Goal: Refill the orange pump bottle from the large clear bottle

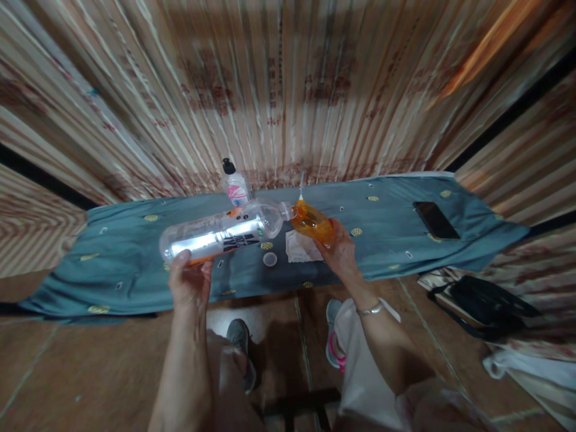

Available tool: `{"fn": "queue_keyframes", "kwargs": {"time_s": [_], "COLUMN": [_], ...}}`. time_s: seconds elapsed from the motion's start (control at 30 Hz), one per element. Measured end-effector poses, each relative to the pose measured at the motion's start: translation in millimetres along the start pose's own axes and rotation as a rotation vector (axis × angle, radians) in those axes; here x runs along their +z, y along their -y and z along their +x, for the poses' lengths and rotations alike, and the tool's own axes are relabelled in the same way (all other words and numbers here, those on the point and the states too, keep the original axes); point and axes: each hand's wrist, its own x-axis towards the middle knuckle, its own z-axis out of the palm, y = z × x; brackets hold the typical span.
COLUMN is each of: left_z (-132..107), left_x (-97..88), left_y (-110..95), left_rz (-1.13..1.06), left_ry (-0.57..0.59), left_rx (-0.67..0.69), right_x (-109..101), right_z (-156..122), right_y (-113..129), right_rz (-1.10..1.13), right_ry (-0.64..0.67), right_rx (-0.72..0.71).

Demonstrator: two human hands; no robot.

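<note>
My left hand (189, 279) is wrapped round the base of a large clear plastic bottle (225, 231) with a shiny silver label, tilted nearly level, its neck pointing right. In my right hand (337, 249) is a smaller translucent orange bottle (312, 223), tilted as well. The two necks meet, or nearly so; I cannot tell if they touch. A pale round cap (270, 259) lies on the cloth below the clear bottle. Beneath the orange bottle is a folded white cloth or tissue (302, 247). A thin pale nozzle or stick (301, 187) shows just behind it.
A clear bottle with a black cap and pink label (235, 187) stands at the back of the narrow table with a teal cloth (130, 258). To the right lies a black phone (435, 219). Striped curtains (279, 90) hang behind. A dark bag (488, 303) is at lower right.
</note>
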Motion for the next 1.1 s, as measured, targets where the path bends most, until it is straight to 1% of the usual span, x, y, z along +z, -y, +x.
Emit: {"fn": "queue_keyframes", "kwargs": {"time_s": [0.23, 0.43, 0.67, 0.93, 1.1], "left_z": [0, 1, 1, -2, -4], "left_x": [0.0, 1.4, -0.9, 1.6, 0.5], "left_y": [1, 3, 4, 12, 17], "left_rz": [0.012, -0.014, -0.024, 0.008, 0.024], "left_ry": [0.025, -0.016, 0.050, -0.026, 0.001], "left_rx": [0.022, 0.005, -0.024, -0.038, -0.054], "right_x": [0, -2, -3, -1, -3], "right_z": [1, 3, 5, 8, 10], "right_y": [1, 2, -1, -6, -7], "right_rz": [0.003, 0.017, 0.032, 0.057, 0.065], "right_ry": [-0.005, 0.005, 0.012, -0.024, -0.019], "right_rx": [0.001, 0.001, -0.004, 0.002, 0.016]}}
